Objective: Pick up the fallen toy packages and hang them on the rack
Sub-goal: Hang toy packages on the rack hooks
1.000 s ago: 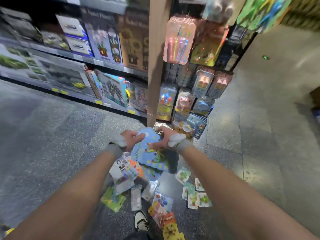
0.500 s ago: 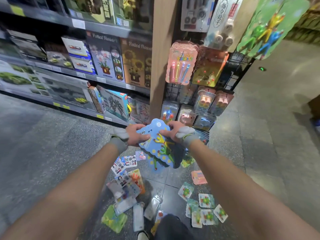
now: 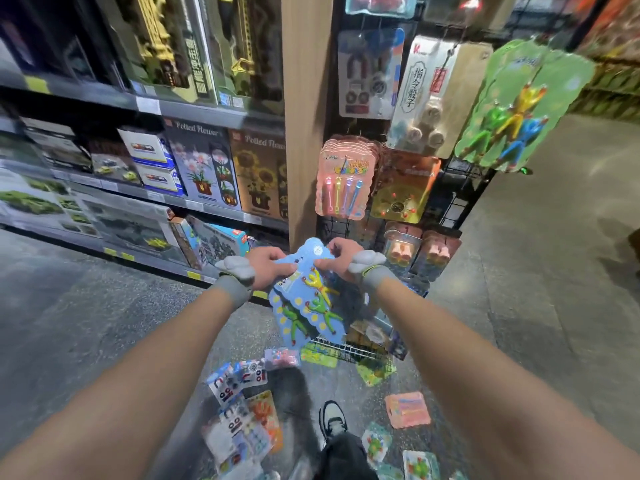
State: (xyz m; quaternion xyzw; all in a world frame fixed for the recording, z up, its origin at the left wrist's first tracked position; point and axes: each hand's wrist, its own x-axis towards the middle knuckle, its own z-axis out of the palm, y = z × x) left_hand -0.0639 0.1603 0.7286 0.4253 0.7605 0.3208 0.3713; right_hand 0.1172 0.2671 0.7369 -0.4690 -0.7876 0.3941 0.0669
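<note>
Speckled grey stone floor [image 3: 104, 323] in a toy shop aisle, boxed sets on shelves [image 3: 156, 109] to the left, a wire rack [image 3: 460, 202] crammed with hanging packs next to a wooden post [image 3: 304, 98]. Loose toy packages [image 3: 239, 379] are scattered round the person's shoe [image 3: 332, 415]. The left hand [image 3: 268, 268] and right hand [image 3: 337, 259] both pinch the top of a blue package [image 3: 304, 306], in front of the rack's lower rows.
</note>
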